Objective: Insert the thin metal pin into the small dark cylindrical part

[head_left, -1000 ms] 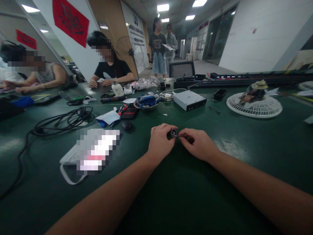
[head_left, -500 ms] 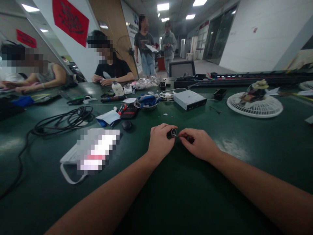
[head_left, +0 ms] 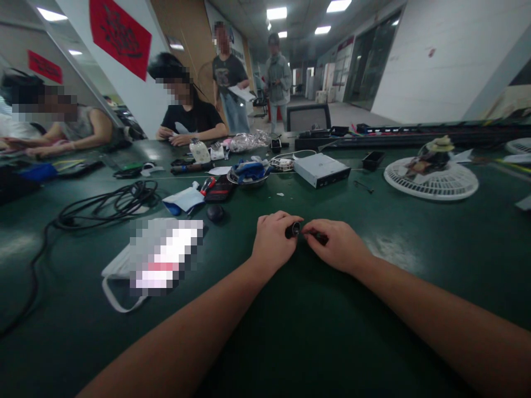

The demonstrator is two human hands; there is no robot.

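Above the green table, my left hand (head_left: 274, 239) is closed around a short black tube (head_left: 295, 228). Its open, pale-rimmed end faces right, toward my other hand. My right hand (head_left: 338, 244) is close by on the right, thumb and fingertips pinched on a small dark slender piece (head_left: 320, 237), mostly covered by the fingers. The tip of that piece is near the tube's mouth; whether it reaches inside, I cannot tell. Both forearms come in from the lower corners.
Beyond my hands lie a silver-and-black box (head_left: 321, 169), a bowl with blue cloth (head_left: 251, 170) and a white fan grille (head_left: 431, 185). To the left are a mouse (head_left: 215, 213), a lit phone (head_left: 170, 254) and coiled black cable (head_left: 108, 204). Several people are around the far side.
The tube has tilted slightly and shifted a little right. The thin metal shaft that showed between my hands is now barely visible. Two standing people in the background have moved left.
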